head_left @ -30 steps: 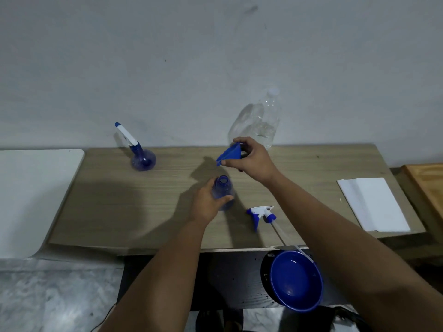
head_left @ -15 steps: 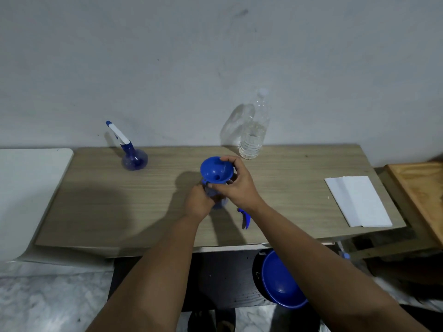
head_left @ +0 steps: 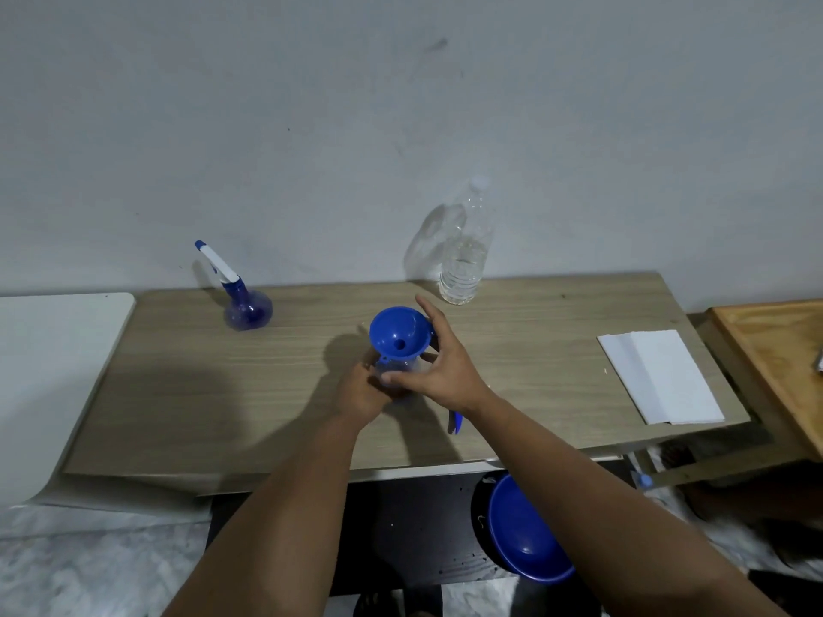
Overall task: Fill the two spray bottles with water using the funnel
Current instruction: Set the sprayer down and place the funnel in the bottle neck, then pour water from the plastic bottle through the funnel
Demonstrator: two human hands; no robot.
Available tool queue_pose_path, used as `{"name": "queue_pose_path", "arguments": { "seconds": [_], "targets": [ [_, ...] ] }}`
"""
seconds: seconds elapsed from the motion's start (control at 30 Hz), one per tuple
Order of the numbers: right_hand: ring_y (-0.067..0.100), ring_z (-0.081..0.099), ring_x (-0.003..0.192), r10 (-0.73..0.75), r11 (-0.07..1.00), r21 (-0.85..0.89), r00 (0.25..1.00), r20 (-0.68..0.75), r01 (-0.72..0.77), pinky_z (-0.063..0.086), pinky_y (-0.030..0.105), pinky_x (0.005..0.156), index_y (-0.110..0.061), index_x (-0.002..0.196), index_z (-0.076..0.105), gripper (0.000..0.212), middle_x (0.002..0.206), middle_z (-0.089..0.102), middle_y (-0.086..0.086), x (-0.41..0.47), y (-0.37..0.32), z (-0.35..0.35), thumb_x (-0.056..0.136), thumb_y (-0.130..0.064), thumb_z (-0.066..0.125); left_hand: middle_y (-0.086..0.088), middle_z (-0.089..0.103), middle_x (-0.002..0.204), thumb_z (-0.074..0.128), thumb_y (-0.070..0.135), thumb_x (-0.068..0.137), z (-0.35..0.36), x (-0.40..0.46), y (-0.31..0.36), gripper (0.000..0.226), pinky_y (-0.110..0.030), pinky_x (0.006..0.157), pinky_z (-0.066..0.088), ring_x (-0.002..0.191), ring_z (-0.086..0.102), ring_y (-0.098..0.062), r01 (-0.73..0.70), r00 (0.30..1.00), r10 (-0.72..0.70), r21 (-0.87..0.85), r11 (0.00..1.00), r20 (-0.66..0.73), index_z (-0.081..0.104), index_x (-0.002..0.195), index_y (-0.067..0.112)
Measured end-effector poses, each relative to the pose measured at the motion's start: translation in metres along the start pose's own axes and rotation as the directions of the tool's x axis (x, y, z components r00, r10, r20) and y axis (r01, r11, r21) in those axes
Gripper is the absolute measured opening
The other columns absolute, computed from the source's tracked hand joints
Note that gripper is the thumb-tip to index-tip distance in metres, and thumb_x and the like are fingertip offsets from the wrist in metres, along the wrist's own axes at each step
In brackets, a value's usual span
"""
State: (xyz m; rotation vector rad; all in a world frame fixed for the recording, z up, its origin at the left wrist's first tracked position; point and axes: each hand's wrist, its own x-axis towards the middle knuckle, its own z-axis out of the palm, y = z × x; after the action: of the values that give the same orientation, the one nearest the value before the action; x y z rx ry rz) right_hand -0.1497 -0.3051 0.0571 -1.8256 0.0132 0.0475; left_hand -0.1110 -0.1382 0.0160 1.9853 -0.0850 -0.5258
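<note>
A blue funnel (head_left: 397,332) stands in the neck of an uncapped blue spray bottle (head_left: 401,365) at the middle of the wooden table (head_left: 222,403). My left hand (head_left: 363,389) grips the bottle's body from the near side. My right hand (head_left: 438,371) is beside the funnel with fingers spread, its thumb lying across the bottle and its index finger raised past the rim. The bottle's trigger head (head_left: 455,423) lies on the table, mostly hidden under my right wrist. A second blue spray bottle (head_left: 248,309), with its head on, stands at the back left.
A clear plastic water bottle (head_left: 465,260), capped and partly full, stands at the back by the wall. White folded paper (head_left: 659,376) lies at the table's right end. A blue bowl (head_left: 525,532) sits below the front edge. A wooden board (head_left: 775,362) lies to the right, a white surface (head_left: 44,371) to the left.
My right hand has brought the funnel down from above into the bottle's neck and opened its fingers off it. The left hand has kept hold of the bottle.
</note>
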Motion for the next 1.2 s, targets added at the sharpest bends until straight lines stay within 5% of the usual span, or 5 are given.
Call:
{"name": "queue_pose_path", "arguments": {
  "seconds": [0.13, 0.33, 0.47, 0.6, 1.2],
  "targets": [
    [0.005, 0.055, 0.135, -0.039, 0.999, -0.003, 0.994, -0.106, 0.039, 0.049, 0.035, 0.109, -0.042, 0.157, 0.038, 0.105, 0.141, 0.06, -0.013, -0.004, -0.003, -0.016, 0.068, -0.047, 0.094, 0.012, 0.061, 0.107, 0.079, 0.001, 0.078, -0.026, -0.007, -0.001, 0.055, -0.005, 0.068, 0.044, 0.094, 0.065, -0.002, 0.054, 0.99, -0.077, 0.186, 0.981, 0.121, 0.053, 0.123, 0.017],
    [0.006, 0.067, 0.11, -0.27, 0.946, -0.288, 0.85, -0.453, 0.147, 0.057, 0.048, 0.092, -0.018, 0.118, 0.072, 0.029, 0.116, 0.073, -0.008, 0.049, -0.031, -0.077, 0.094, -0.032, 0.077, -0.002, 0.066, 0.122, 0.056, 0.011, 0.084, -0.083, 0.047, 0.031, 0.046, -0.036, 0.097, 0.05, 0.106, 0.064, -0.023, 0.103, 0.975, -0.048, 0.25, 0.963, -0.217, 0.059, 0.129, 0.022],
    [0.016, 0.06, 0.119, -0.33, 0.904, -0.42, 0.76, -0.56, 0.083, 0.052, 0.044, 0.101, -0.02, 0.13, 0.065, 0.037, 0.126, 0.065, -0.002, 0.101, -0.069, -0.113, 0.095, -0.032, 0.069, 0.001, 0.06, 0.129, 0.06, 0.021, 0.09, -0.075, 0.08, 0.114, 0.05, -0.037, 0.098, 0.05, 0.113, 0.059, -0.018, -0.054, 0.977, 0.091, 0.193, 0.98, -0.191, 0.052, 0.139, 0.025],
    [0.022, 0.056, 0.134, -0.156, 0.896, -0.44, 0.877, -0.454, -0.069, 0.046, 0.038, 0.108, -0.022, 0.149, 0.051, 0.061, 0.148, 0.057, 0.004, 0.143, -0.086, -0.13, 0.096, -0.046, 0.069, 0.0, 0.055, 0.139, 0.076, 0.034, 0.081, -0.039, 0.109, 0.167, 0.076, -0.038, 0.103, 0.047, 0.125, 0.055, -0.02, -0.162, 0.982, 0.179, 0.216, 0.963, -0.059, 0.041, 0.149, 0.027],
    [0.012, 0.066, 0.116, -0.089, 0.98, -0.198, 0.875, -0.476, -0.008, 0.053, 0.034, 0.103, -0.023, 0.12, 0.069, 0.031, 0.112, 0.072, -0.01, 0.065, -0.056, -0.152, 0.092, -0.035, 0.078, 0.01, 0.054, 0.127, 0.086, 0.059, 0.06, 0.062, 0.086, 0.193, 0.082, -0.036, 0.092, 0.05, 0.113, 0.056, -0.014, -0.252, 0.967, 0.254, 0.185, 0.95, 0.014, 0.042, 0.122, 0.028]
  ]
}}
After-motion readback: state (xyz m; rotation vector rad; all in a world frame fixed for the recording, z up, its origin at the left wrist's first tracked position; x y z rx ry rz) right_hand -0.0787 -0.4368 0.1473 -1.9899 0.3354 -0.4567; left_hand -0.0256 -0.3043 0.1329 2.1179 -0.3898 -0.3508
